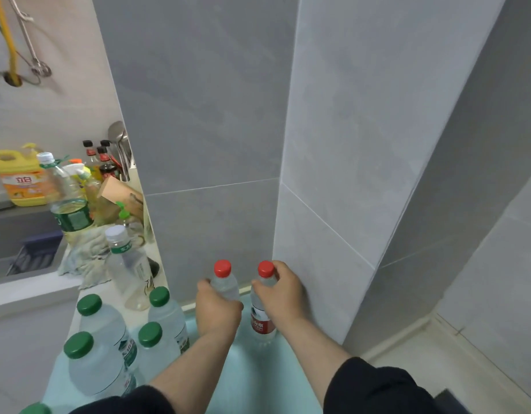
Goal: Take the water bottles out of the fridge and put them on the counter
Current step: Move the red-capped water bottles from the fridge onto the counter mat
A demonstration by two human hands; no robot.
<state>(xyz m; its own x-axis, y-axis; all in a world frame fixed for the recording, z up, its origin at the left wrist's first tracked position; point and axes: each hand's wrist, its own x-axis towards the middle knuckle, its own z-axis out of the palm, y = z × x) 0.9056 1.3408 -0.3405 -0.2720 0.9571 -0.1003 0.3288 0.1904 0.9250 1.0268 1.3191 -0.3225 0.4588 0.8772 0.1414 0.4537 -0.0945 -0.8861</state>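
Both grips are closed on red-capped water bottles: the left hand [218, 312] wraps the body of the left red-capped bottle [225, 282], and the right hand [280, 291] clasps the neck and shoulder of the right red-capped bottle [262, 315], whose red label shows below the fingers. The two bottles stand upright, just beside each other, at the back of the pale blue tabletop [258, 377], close to the grey tiled wall [216, 144]; whether their bases already rest on the surface cannot be told.

Progress, as a judgement: the task appears well advanced, with this pair at the point of being set down. The fridge is out of view, so what remains inside is unknown.

Count: two red-capped bottles in hand; four green-capped bottles [109, 324] fully visible on the tabletop at left, with part of a fifth green cap at the lower edge; one white-capped bottle [128, 264] behind them.
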